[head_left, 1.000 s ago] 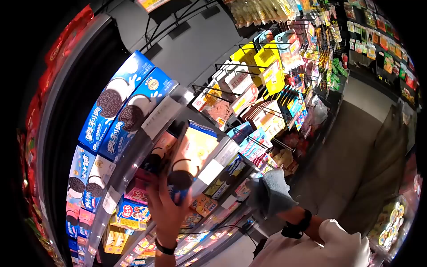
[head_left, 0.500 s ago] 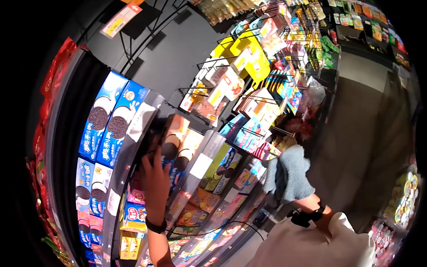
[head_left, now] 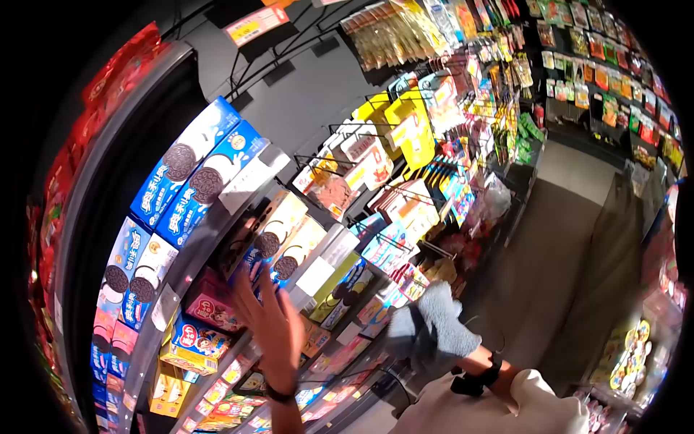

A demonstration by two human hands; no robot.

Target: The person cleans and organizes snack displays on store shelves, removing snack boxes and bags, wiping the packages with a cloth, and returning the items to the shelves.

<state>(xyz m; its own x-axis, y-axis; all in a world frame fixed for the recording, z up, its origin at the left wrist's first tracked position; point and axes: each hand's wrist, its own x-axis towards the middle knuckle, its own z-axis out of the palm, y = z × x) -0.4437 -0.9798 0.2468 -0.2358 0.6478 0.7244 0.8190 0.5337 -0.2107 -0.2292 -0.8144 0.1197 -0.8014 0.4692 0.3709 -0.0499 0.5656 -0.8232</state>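
Boxes [head_left: 301, 242] crowd just past left hand's [head_left: 275, 325] fingertips, blocking a straight push; shelf edge [head_left: 334, 251] in the way ahead-right of it. Hanging packets [head_left: 412, 206] obstruct beyond right hand [head_left: 476, 357] (cloth [head_left: 447, 318] there adds bulk). Open aisle floor [head_left: 546, 289] to its right, passable.

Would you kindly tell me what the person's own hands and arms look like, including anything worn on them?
The left hand is bare, with a slim black band at the wrist and no sleeve in view. The right forearm has a black strap with a bulkier, watch-like dark piece, and a loose off-white sleeve. The right hand itself is hidden.
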